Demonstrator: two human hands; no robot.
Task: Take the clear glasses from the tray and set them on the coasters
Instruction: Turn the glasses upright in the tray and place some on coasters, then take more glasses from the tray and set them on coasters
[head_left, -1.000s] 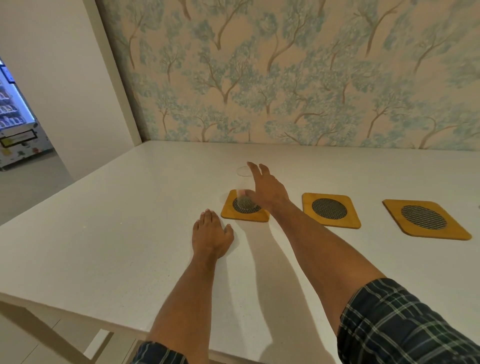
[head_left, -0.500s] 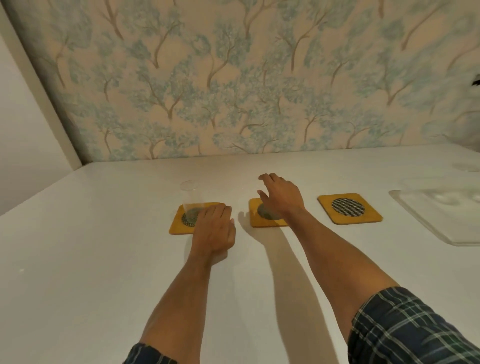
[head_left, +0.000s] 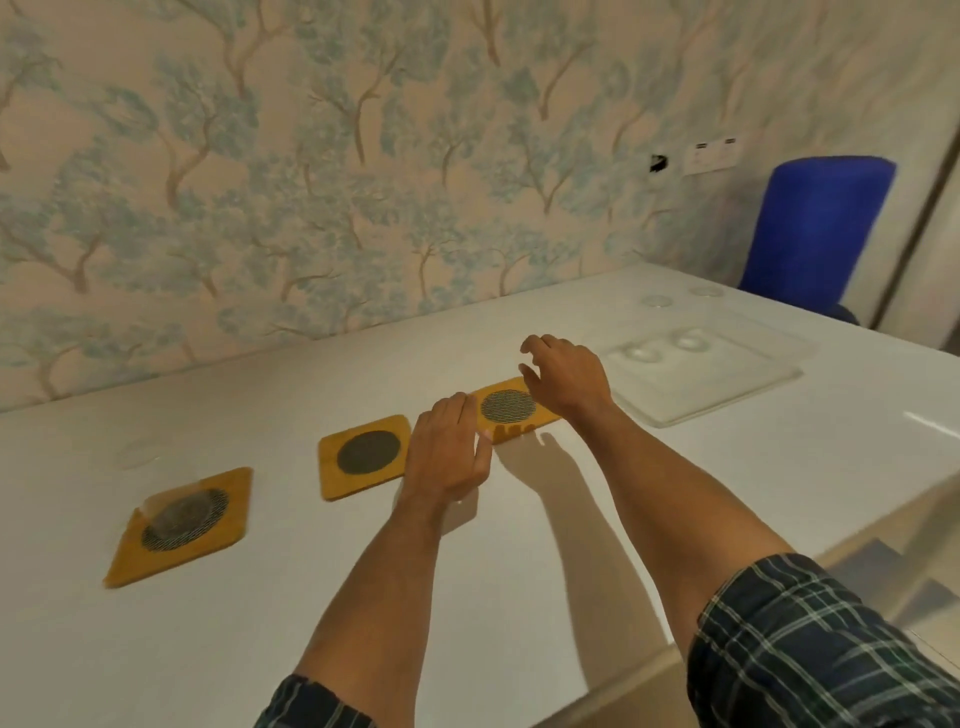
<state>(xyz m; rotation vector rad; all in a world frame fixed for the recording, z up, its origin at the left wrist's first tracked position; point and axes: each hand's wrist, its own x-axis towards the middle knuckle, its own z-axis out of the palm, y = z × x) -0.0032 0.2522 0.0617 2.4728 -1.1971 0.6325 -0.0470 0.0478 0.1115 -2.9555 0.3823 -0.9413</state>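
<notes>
My left hand (head_left: 448, 449) lay flat and empty on the table (head_left: 260, 623) at frame centre. My right hand (head_left: 566, 378) hovered open over the rightmost coaster (head_left: 506, 410). One clear glass (head_left: 171, 499) stood on the lower-left coaster (head_left: 179, 525); two glasses (head_left: 670, 325) waited in the tray (head_left: 727, 384), right of centre.

table (head_left: 675, 483): white, against the wall | coasters: three in a row, left (head_left: 182, 525), middle (head_left: 363, 457), right (head_left: 511, 410) | tray (head_left: 727, 384): clear, right of the coasters, apart from them | left hand (head_left: 447, 452): flat on the top between middle and right coasters
</notes>
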